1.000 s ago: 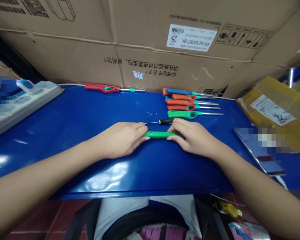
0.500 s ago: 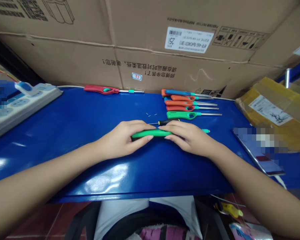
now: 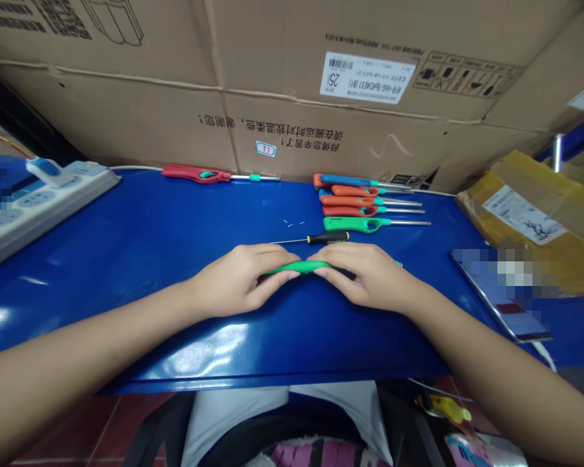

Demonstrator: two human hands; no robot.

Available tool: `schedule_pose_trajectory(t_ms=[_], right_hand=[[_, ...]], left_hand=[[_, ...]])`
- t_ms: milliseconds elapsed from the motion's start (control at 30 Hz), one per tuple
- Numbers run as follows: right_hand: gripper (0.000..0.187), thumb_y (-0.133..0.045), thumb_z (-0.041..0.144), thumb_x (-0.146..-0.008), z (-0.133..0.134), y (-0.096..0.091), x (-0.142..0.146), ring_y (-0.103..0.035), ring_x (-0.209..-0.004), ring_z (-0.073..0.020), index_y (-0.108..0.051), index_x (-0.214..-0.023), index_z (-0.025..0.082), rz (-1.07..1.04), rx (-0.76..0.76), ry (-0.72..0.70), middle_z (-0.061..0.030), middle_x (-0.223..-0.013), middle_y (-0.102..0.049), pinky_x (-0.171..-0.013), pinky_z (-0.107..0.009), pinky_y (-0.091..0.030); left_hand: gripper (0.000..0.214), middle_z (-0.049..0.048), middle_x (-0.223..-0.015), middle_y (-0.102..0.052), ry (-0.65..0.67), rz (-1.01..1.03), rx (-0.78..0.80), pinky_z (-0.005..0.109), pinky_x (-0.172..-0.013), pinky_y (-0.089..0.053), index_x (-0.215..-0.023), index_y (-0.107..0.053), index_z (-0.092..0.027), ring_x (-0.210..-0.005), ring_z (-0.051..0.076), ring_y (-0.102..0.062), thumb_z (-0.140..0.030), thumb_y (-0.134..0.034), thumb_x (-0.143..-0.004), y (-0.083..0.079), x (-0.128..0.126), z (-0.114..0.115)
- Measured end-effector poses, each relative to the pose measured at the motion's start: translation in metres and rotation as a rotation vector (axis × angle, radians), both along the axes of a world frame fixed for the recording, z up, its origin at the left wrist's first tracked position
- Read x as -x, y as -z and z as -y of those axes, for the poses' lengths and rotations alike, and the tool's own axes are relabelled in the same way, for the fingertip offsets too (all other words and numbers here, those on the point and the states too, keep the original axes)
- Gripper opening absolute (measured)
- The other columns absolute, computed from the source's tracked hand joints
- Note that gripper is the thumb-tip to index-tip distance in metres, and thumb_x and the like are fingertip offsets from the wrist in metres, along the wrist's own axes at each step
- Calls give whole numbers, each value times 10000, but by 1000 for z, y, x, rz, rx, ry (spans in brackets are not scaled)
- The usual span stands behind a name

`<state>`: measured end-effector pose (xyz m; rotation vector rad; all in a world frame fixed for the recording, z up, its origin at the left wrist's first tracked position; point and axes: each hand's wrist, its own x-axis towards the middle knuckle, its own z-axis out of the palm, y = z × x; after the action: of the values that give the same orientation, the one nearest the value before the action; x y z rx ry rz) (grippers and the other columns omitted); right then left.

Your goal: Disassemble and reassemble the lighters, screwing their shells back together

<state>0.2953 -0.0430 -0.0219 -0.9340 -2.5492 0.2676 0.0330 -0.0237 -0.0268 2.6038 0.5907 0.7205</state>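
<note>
A green long-nosed lighter (image 3: 304,266) lies crosswise between my two hands, low over the blue table. My left hand (image 3: 246,275) pinches its left part, thumb on the near side and fingers on the far side. With the same kind of pinch, my right hand (image 3: 365,272) grips the right part and hides most of that end. Just beyond the hands rests a screwdriver (image 3: 328,238) with a black and yellow handle, its thin shaft pointing left. Several tiny metal pieces, perhaps screws (image 3: 290,225), are scattered behind it.
Several lighters (image 3: 357,224) lie in a row at the back right, and a red lighter (image 3: 197,173) at the back left. A power strip (image 3: 43,207) stands left; a phone (image 3: 499,295) and a taped package (image 3: 540,224) lie right. A cardboard box (image 3: 272,84) walls the back.
Both hands have moved slightly toward me with the green lighter. The lighter now looks thinner between them, and the screwdriver's handle and shaft show more fully.
</note>
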Motion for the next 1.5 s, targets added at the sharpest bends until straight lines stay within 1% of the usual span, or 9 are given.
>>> schedule_pose_trajectory(t_ms=[233, 433, 733, 867, 1033, 1100, 1267, 1400, 1500], right_hand=[[293, -625, 274, -866, -12, -24, -30, -684, -1035, -329, -663, -1130, 154, 235, -216, 305, -122, -1125, -735, -886, -466, -551], [182, -602, 220, -866, -27, -23, -56, -688, -967, -349, -655, -1024, 148, 318, -260, 455, -146, -1031, -735, -829, -464, -535], [107, -626, 276, -963, -22, -11, -32, -664, -885, -249, -663, -974, 176, 110, -246, 125, -80, -940, -735, -816, -386, -493], [145, -561, 258, -1000, -13, -5, -17, -641, -864, -244, -659, -1005, 151, 99, -322, 35, -102, -931, -730, -770, -373, -507], [153, -519, 202, -1010, -9, -3, -13, -621, -812, -240, -656, -1048, 143, 55, -432, -12, -118, -899, -733, -728, -375, -525], [170, -501, 182, -1015, -8, -2, -13, -619, -814, -239, -657, -1060, 134, 63, -437, -28, -128, -902, -736, -731, -379, -532], [226, -466, 186, -1032, -7, 0, -13, -570, -748, -223, -674, -1022, 98, 161, -431, -53, -117, -793, -680, -684, -355, -514], [223, -485, 177, -1024, -7, 4, -14, -535, -722, -218, -684, -995, 81, 189, -478, -75, -112, -767, -666, -660, -353, -491], [209, -485, 165, -1020, -6, 5, -13, -531, -724, -214, -680, -1011, 90, 144, -475, -75, -106, -763, -663, -659, -351, -491]], left_hand=[[232, 42, -852, -758, -277, 172, 40, 200, -599, -454, -955, -774, -121, -676, 118, -645, -300, -628, -943, -13, 12, -16], [284, 1, -638, -686, -477, 305, 230, 203, -464, -344, -835, -783, -130, -488, 85, -477, -381, -651, -855, -19, 19, -24], [353, 45, -672, -734, -419, 238, 683, 187, -441, -377, -873, -786, -126, -487, 90, -508, -462, -694, -817, -15, 1, -14], [351, 60, -661, -718, -376, 255, 920, 189, -380, -271, -859, -773, -128, -420, 57, -404, -474, -723, -832, -10, -7, -7], [415, -9, -412, -462, -287, 335, 1139, 213, -344, -132, -627, -697, -137, -357, 40, -235, -450, -671, -898, -8, -7, -7], [441, -28, -371, -385, -266, 326, 1155, 219, -339, -122, -595, -683, -141, -347, 42, -207, -447, -653, -911, -8, -6, -7], [350, 52, -591, -678, -317, 264, 936, 191, -359, -242, -768, -765, -123, -394, 52, -375, -449, -700, -877, -8, -4, -4], [298, 39, -626, -719, -344, 192, 748, 185, -420, -359, -877, -802, -139, -469, 83, -484, -423, -713, -857, -12, -4, -1], [311, 46, -611, -705, -362, 195, 817, 197, -401, -313, -845, -798, -138, -438, 77, -442, -434, -703, -856, -13, -4, -2]])
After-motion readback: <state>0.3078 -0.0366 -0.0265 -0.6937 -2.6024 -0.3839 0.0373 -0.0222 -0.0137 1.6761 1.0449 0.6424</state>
